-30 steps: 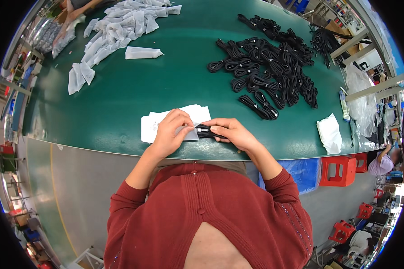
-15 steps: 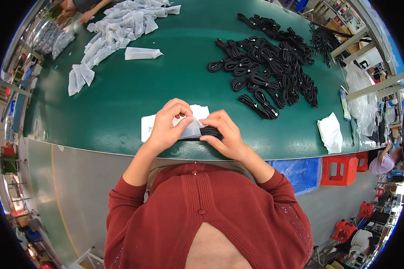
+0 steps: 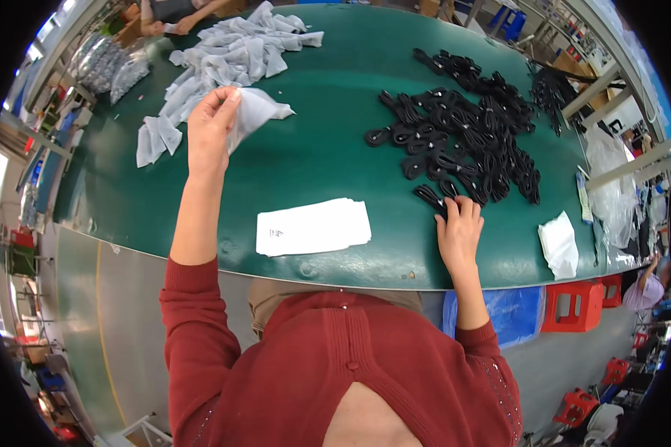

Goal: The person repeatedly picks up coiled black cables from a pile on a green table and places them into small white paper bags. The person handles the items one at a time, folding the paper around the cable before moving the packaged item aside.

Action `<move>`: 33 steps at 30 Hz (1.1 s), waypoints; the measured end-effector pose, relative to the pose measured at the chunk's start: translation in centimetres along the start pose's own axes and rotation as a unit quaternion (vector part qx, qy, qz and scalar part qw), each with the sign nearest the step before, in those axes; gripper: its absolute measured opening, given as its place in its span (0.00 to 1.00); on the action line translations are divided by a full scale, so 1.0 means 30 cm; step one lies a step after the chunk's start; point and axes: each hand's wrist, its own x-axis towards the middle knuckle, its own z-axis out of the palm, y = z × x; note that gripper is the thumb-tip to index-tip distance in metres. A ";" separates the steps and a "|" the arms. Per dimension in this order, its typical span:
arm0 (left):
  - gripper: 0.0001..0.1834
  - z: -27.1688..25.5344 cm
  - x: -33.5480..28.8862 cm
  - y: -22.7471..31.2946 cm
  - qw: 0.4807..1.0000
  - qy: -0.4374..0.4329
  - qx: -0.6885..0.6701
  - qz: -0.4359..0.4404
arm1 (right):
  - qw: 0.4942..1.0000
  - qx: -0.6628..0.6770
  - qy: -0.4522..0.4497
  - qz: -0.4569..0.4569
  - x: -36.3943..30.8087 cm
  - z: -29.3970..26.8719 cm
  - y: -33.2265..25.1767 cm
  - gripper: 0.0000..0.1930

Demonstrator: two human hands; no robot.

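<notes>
Raised over the table's left side, my left hand [image 3: 215, 123] pinches a translucent white pouch [image 3: 252, 113] by its edge. Part of another pouch may lie behind it. My right hand [image 3: 461, 232] reaches to the near edge of a heap of coiled black cables [image 3: 470, 127], its fingers closed on the end of one coiled black cable [image 3: 449, 192], which they partly hide. Between my hands a stack of flat white pouches [image 3: 313, 227] with a small printed mark lies near the table's front edge.
A pile of filled white pouches [image 3: 235, 48] spreads across the far left. Another person's hands [image 3: 183, 26] are beyond it. A folded white bag [image 3: 558, 246] lies at the right. Below the table edge stand a blue-lined bin [image 3: 499, 313] and a red stool [image 3: 572, 307].
My hands have parted from the pouch and cable at the front. The left went far left with a pouch; the right moved to the cable heap. The white stack now shows fully.
</notes>
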 end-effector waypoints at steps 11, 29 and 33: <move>0.22 -0.089 0.152 -0.013 0.977 0.129 0.141 0.092 | 0.994 0.106 -0.019 -0.029 -0.021 0.034 -0.064 0.15; 0.08 0.207 -0.536 -0.256 0.897 -0.228 0.361 0.116 | 0.944 0.317 -0.037 -0.086 -0.060 0.034 -0.237 0.15; 0.05 0.219 -0.540 -0.242 0.900 -0.215 0.364 0.105 | 0.949 0.292 -0.019 -0.119 -0.068 0.048 -0.245 0.17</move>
